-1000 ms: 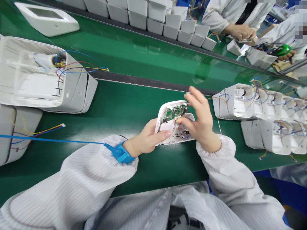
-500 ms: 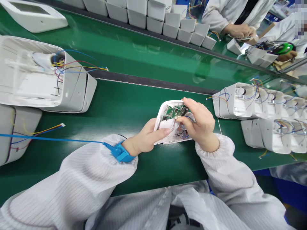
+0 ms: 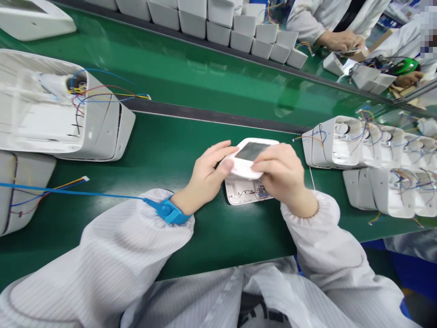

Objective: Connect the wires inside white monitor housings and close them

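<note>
A white front cover with a grey display window [image 3: 251, 151] is held face up and tilted between my hands. My left hand [image 3: 210, 175] has its thumb and fingers at the cover's left edge, closed on it. At the right side, my right hand [image 3: 282, 175] pinches the same cover. Below the cover lies an open white shell [image 3: 239, 193] on the green bench, with thin wires and small parts inside. The cover hides the shell's upper part, and the circuit board is out of sight. A blue wrist strap [image 3: 172, 213] with a cord is on my left wrist.
Large white housings [image 3: 102, 136] with loose wires stand at the left. Rows of wired housings [image 3: 322, 143] are at the right. A dark rail [image 3: 205, 119] crosses behind my hands. White boxes [image 3: 218, 34] line the far ledge; a co-worker's hands [image 3: 341, 41] are beyond.
The cover has swung down over the shell, so its display face now shows instead of the circuit board. My left hand has shifted up from the shell to the cover's edge.
</note>
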Motion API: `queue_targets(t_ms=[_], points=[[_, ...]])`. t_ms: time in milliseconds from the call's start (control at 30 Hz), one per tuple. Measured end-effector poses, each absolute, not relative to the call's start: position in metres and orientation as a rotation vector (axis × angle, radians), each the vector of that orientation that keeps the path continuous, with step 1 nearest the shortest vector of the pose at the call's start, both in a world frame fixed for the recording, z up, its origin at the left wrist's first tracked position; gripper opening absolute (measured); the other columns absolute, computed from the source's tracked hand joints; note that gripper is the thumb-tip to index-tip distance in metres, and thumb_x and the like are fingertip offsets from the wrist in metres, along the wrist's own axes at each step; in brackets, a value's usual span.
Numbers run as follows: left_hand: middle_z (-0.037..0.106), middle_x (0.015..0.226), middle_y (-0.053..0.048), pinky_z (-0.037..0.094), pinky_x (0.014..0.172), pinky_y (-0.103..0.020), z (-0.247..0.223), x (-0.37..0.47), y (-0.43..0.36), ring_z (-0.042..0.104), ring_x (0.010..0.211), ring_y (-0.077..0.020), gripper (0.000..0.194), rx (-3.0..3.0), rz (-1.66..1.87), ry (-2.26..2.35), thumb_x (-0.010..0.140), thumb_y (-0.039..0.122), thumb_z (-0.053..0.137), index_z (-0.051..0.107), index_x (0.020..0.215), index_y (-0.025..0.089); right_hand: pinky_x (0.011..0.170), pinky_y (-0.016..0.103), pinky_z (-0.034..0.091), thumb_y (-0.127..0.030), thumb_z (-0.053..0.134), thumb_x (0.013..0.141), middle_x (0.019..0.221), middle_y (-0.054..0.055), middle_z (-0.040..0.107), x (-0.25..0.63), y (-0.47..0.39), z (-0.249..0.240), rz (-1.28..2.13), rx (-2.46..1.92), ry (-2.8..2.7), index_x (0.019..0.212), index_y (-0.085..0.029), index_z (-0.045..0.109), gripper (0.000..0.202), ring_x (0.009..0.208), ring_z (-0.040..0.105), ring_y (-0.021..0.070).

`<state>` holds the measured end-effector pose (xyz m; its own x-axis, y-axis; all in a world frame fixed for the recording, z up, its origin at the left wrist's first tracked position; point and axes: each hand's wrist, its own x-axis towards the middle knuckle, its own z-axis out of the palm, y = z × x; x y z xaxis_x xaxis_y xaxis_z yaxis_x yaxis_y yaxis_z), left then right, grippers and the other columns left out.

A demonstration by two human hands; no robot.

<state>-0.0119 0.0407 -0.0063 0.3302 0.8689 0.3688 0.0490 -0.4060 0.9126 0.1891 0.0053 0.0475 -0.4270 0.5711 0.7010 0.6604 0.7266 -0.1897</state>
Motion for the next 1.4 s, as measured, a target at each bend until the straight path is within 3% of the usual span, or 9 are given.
queue_targets(t_ms=[167,267,367,567,767,1000,1133,1267,1400], points=[[0.052,0.146,-0.020,0.038,0.112,-0.057,-0.010,-0.005,0.032,0.053,0.129,-0.0395,0.109,2.009,0.911,0.890,0.064,0.075,0.076,0.041,0.148,0.016,0.083,0.039,0.044,-0.016,0.054,0.100,0.093,-0.001,0.071,0.179,0.001,0.048,-0.309,-0.817,-2.453,0.093,-0.025,0.064,0.015,0.095,0.061,0.0174],[0.049,0.147,-0.019,0.037,0.113,-0.056,-0.010,-0.005,0.031,0.050,0.131,-0.0381,0.097,1.997,0.918,0.863,0.075,0.069,0.071,0.036,0.150,0.018,0.093,0.042,0.046,-0.024,0.061,0.097,0.104,0.002,0.071,0.187,0.005,0.050,-0.204,-0.858,-2.300,0.107,-0.026,0.064,0.010,0.105,0.062,0.0208],[0.044,0.150,-0.020,0.038,0.112,-0.053,-0.009,-0.008,0.033,0.049,0.131,-0.0351,0.086,1.939,0.992,0.694,0.087,0.061,0.062,0.029,0.153,0.017,0.094,0.044,0.049,-0.031,0.067,0.092,0.113,0.007,0.068,0.201,0.016,0.048,-0.069,-1.018,-1.915,0.114,-0.023,0.062,0.023,0.109,0.063,0.0247],[0.032,0.157,-0.017,0.032,0.120,-0.053,-0.009,-0.012,0.032,0.039,0.141,-0.0347,0.083,1.843,1.147,0.484,0.089,0.044,0.064,0.022,0.157,0.022,0.068,0.027,0.046,-0.015,0.062,0.085,0.080,0.000,0.066,0.202,0.020,0.036,0.482,-1.402,-2.117,0.085,-0.019,0.061,0.004,0.072,0.060,0.0142],[0.030,0.159,-0.015,0.031,0.123,-0.054,-0.009,-0.007,0.030,0.034,0.147,-0.0351,0.098,1.776,1.166,0.341,0.082,0.031,0.072,0.012,0.159,0.027,0.067,0.032,0.038,-0.011,0.060,0.086,0.087,0.006,0.062,0.189,0.000,0.051,0.083,-1.395,-2.563,0.080,-0.018,0.069,0.012,0.074,0.049,0.0173],[0.041,0.154,-0.020,0.040,0.118,-0.051,-0.005,-0.008,0.029,0.043,0.143,-0.0377,0.092,1.592,1.004,0.216,0.074,0.041,0.082,0.034,0.150,0.022,0.062,0.033,0.035,-0.009,0.062,0.083,0.084,0.005,0.063,0.175,-0.008,0.045,0.027,-1.567,-2.542,0.083,-0.017,0.069,0.010,0.073,0.050,0.0184],[0.040,0.154,-0.018,0.043,0.116,-0.051,-0.005,-0.010,0.026,0.046,0.139,-0.0373,0.090,1.459,0.957,0.182,0.079,0.056,0.073,0.032,0.151,0.023,0.061,0.031,0.035,-0.014,0.061,0.087,0.081,0.002,0.063,0.175,-0.002,0.034,0.031,-1.529,-2.380,0.086,-0.017,0.067,0.007,0.070,0.051,0.0157],[0.038,0.156,-0.015,0.036,0.122,-0.052,-0.010,-0.013,0.025,0.038,0.146,-0.0355,0.076,1.449,0.980,0.210,0.087,0.045,0.065,0.032,0.152,0.024,0.064,0.030,0.037,-0.029,0.063,0.096,0.074,0.001,0.061,0.178,0.003,0.025,0.033,-1.478,-2.261,0.082,-0.019,0.066,0.018,0.071,0.053,0.0156],[0.033,0.159,-0.014,0.028,0.125,-0.054,-0.016,-0.017,0.028,0.031,0.150,-0.0371,0.071,1.570,0.999,0.277,0.086,0.040,0.067,0.040,0.149,0.024,0.070,0.029,0.043,-0.027,0.064,0.097,0.079,0.002,0.066,0.179,0.006,0.021,0.127,-1.431,-2.170,0.082,-0.020,0.069,0.017,0.077,0.058,0.0157]])
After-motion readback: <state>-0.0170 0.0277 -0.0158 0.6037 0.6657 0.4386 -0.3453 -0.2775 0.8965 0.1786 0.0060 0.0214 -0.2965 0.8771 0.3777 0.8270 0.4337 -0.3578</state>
